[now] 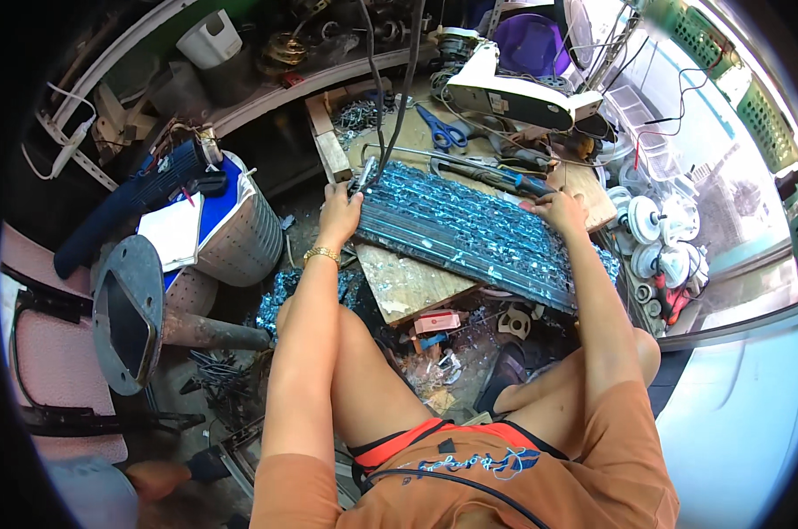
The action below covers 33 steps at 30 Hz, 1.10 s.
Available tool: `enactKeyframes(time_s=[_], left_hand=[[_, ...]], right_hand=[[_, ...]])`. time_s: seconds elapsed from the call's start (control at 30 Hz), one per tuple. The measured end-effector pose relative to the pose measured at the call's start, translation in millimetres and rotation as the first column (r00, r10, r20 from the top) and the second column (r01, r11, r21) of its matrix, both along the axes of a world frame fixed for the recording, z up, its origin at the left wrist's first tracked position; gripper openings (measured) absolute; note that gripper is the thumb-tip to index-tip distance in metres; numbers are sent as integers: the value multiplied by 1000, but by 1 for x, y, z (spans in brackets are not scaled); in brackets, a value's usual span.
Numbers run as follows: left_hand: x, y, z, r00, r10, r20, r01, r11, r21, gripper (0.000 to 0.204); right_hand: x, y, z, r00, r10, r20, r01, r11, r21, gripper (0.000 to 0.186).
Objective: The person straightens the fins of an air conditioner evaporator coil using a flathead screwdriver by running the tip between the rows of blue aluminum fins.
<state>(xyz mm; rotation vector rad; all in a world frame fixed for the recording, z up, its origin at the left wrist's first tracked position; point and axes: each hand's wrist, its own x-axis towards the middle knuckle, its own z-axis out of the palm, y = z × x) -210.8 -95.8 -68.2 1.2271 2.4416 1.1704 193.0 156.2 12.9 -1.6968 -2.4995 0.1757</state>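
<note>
A long finned metal panel (456, 229), with crumpled bluish fins, lies slanted on a worn wooden board (390, 282). My left hand (340, 212) grips its left end, beside a bright metal fitting (365, 176) and two dark upright tubes or cables (386, 145). My right hand (559, 210), at the panel's upper right, is closed on a screwdriver (522, 182) with a blue and black handle, whose shaft points left along the panel's back edge.
Blue scissors (445, 132) and a white machine (513, 97) are behind. White reels (659, 238) crowd the right. A metal stand (134, 309), chair (59, 370) and bin (240, 229) fill the left. Another person's hand (156, 479) shows lower left.
</note>
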Motion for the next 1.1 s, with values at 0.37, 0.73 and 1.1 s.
enactKeyframes(time_s=[0.37, 0.73, 1.1], left_hand=[[-31, 0, -12, 1000, 0, -31, -4, 994, -105, 53], [-37, 0, -33, 934, 1, 357, -88, 970, 228, 38], [-5, 10, -14, 942, 176, 286, -229, 960, 164, 28]], right_hand=[[-25, 37, 21, 975, 223, 3, -223, 974, 26, 29], [-145, -75, 26, 758, 573, -313, -609, 793, -21, 40], [-232, -158, 15, 643, 763, 66, -759, 624, 188, 50]])
